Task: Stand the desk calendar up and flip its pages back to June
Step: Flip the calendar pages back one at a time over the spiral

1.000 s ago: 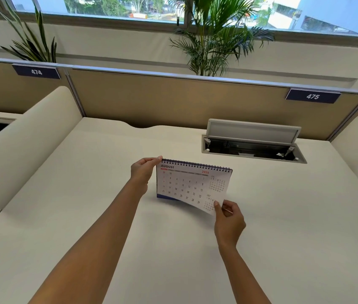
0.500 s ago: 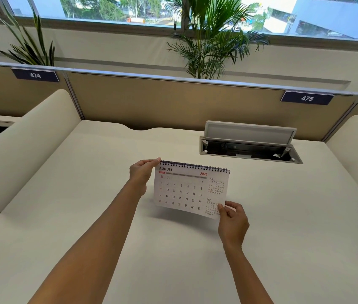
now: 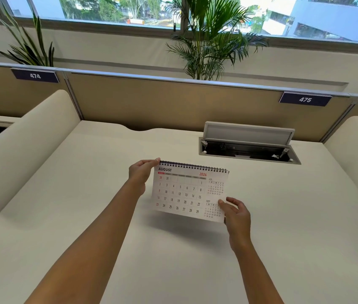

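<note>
Cream desk (image 3: 85,216) beneath a window, with the desk calendar (image 3: 186,191) held up over its middle.

Its spiral-bound top left corner was pinched by the left hand (image 3: 141,172), fingers closed on the binding; the lower right corner of the front page, showing August 2026, was gripped between thumb and fingers of the right hand (image 3: 237,216). An open cable hatch (image 3: 248,142) was set near the desk's far edge, behind the calendar.

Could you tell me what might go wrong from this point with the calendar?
The calendar shows August, so two pages must turn; flipping the wrong way reaches September. The right hand pinches only the page's lower corner, which might crease. With the left hand alone at the spiral, the calendar could slip.
</note>
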`<state>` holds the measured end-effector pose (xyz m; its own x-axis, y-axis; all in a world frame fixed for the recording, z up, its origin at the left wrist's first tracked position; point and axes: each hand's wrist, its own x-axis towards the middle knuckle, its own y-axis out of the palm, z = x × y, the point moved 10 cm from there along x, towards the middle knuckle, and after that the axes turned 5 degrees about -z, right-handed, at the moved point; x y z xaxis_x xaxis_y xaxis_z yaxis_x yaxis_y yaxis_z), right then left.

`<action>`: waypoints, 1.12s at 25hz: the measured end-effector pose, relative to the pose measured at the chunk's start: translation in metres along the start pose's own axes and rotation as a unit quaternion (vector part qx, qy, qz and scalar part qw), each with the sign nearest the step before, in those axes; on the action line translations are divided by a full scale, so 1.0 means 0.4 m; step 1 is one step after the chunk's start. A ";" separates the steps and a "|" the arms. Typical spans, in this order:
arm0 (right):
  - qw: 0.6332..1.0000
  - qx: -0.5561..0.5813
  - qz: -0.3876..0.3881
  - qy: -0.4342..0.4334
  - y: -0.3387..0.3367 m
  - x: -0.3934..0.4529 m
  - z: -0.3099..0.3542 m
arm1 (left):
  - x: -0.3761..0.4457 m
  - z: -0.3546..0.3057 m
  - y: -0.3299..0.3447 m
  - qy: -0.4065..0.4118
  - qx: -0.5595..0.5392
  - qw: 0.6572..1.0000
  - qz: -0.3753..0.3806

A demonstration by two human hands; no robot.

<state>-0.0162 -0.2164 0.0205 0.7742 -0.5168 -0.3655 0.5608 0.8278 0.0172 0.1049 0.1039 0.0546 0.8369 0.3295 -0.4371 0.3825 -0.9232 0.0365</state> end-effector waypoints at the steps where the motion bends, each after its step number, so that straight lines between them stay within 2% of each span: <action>1: 0.999 0.018 0.026 0.021 0.009 -0.003 0.006 | 0.001 0.001 0.000 -0.003 0.005 1.000 0.007; 6: 0.985 0.022 0.158 0.064 0.056 -0.028 0.079 | 0.008 -0.011 -0.008 -0.002 0.041 0.999 0.032; 10: 0.959 0.150 0.209 0.122 0.084 -0.046 0.137 | 0.007 -0.018 -0.010 -0.011 0.052 0.998 0.032; 13: 0.936 0.227 0.227 0.147 0.108 -0.050 0.173 | 0.007 -0.022 -0.005 -0.004 0.032 0.999 0.039; 17: 0.924 0.269 0.240 0.122 0.141 -0.034 0.223 | -0.008 -0.019 0.017 -0.006 0.020 0.998 0.059; 23: 0.941 0.239 0.224 0.081 0.168 0.011 0.255 | -0.004 -0.006 0.032 -0.003 0.019 0.998 0.065; 28: 0.953 0.209 0.206 0.071 0.177 0.035 0.227 | 0.006 0.000 0.025 0.005 0.039 0.998 0.041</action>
<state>0.0609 -0.1850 0.1011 0.9227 -0.1077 -0.3701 0.3093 0.7799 0.5442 0.1107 0.0954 0.0540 0.8684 0.2535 -0.4261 0.2813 -0.9596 0.0024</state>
